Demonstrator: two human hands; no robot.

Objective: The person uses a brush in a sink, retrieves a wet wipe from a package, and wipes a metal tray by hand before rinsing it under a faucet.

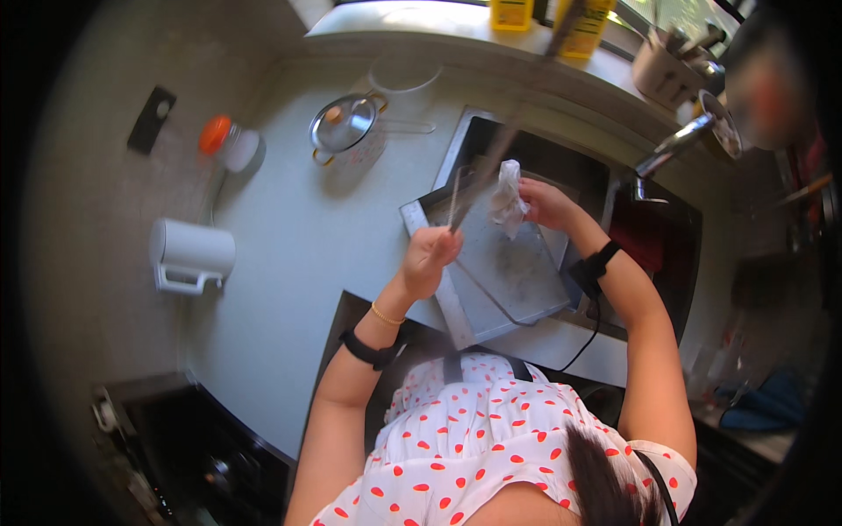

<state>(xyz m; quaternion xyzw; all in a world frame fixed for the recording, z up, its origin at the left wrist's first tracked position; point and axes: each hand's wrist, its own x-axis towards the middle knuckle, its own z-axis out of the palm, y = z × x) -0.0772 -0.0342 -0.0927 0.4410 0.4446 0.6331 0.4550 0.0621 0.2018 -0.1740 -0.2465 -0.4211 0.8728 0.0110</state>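
Observation:
My left hand [427, 260] grips a bent thin metal rod [490, 296], whose lower run crosses above a shallow metal tray. Its upper end is partly blurred by a dark streak near the camera. In my right hand [549, 202] is a crumpled white wipe or cloth [508, 200], held over the tray's far part. The grey metal tray [520, 263] lies askew across the near left edge of a dark double-bowl sink [546, 154]. Darker smudges mark its surface. Whether the wipe touches the tray, I cannot tell.
Left on the counter [289, 250] are a lidded pot [348, 128], an orange-topped jar [230, 141] and a white kettle [194, 253]. A chrome faucet [671, 148] overhangs the sink. Yellow containers [510, 14] and a utensil holder [664, 72] line the sill. A dark cooktop [204, 447] sits lower left.

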